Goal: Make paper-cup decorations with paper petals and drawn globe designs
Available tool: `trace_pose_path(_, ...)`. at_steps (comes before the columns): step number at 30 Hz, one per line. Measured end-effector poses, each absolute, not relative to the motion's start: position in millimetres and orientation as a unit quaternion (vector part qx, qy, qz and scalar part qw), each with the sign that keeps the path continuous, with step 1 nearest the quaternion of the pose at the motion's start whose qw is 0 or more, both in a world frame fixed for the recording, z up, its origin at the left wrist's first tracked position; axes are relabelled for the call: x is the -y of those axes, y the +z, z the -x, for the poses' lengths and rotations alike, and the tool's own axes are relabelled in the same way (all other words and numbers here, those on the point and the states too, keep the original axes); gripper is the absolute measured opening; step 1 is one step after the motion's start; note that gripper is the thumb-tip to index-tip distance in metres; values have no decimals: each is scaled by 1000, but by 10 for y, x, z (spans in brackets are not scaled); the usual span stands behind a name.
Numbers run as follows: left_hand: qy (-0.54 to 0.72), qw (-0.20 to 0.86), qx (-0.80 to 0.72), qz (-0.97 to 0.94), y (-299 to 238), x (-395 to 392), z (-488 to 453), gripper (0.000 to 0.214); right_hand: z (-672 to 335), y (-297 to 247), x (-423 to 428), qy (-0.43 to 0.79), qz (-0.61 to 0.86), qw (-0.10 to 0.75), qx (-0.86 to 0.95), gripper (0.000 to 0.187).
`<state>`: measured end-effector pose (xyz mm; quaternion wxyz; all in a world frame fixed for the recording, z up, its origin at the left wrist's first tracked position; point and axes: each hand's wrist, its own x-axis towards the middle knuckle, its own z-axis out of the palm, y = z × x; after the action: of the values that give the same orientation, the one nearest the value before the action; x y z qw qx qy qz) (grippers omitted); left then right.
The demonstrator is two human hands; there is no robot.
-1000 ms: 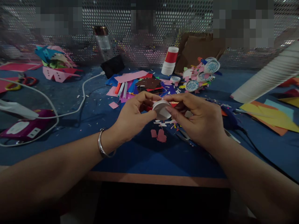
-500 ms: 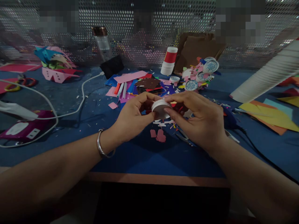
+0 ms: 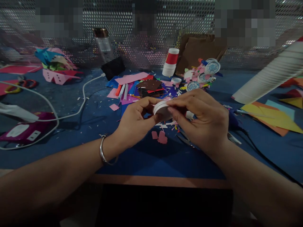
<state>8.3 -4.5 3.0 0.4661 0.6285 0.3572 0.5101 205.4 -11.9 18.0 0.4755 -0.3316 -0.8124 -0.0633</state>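
Note:
Between my two hands is a short white round piece (image 3: 163, 110) that looks like the cut-off bottom of a paper cup, tilted with its flat face toward me. My left hand (image 3: 137, 121) pinches its left edge with thumb and fingers. From the right, my right hand (image 3: 201, 118) grips the upper right rim, thumb against the face. Both hands hover over the blue table (image 3: 146, 160). Below them lie small pink paper cutouts (image 3: 162, 137) and white scraps. Part of a pair of scissors (image 3: 186, 139) shows beside my right hand.
Behind my hands lie coloured paper (image 3: 149, 85) and markers (image 3: 121, 91). A cup stack (image 3: 170, 62) and decorated round pieces (image 3: 193, 85) stand farther back. At right a long cup stack (image 3: 267, 74) leans over coloured sheets (image 3: 274, 116). A white cable (image 3: 83, 94) crosses the left side.
Both hands keep hold of the white round piece, which stays nearly in place. My right hand's fingers have shifted slightly along its rim.

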Motion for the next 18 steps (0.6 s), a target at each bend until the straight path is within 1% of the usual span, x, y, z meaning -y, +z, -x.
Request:
trace_pose_path(8, 508, 482, -336, -630, 34, 24, -98, 38, -2065, 193, 121, -40, 349, 470, 810, 14)
trace_pose_path(14, 527, 454, -355, -625, -4, 45, -107, 31, -2057, 201, 117, -37, 338, 477, 811, 16)
trace_pose_path(18, 530, 465, -350, -617, -32, 51, -103, 34, -2059, 172, 80, -34, 314, 495, 810, 12)
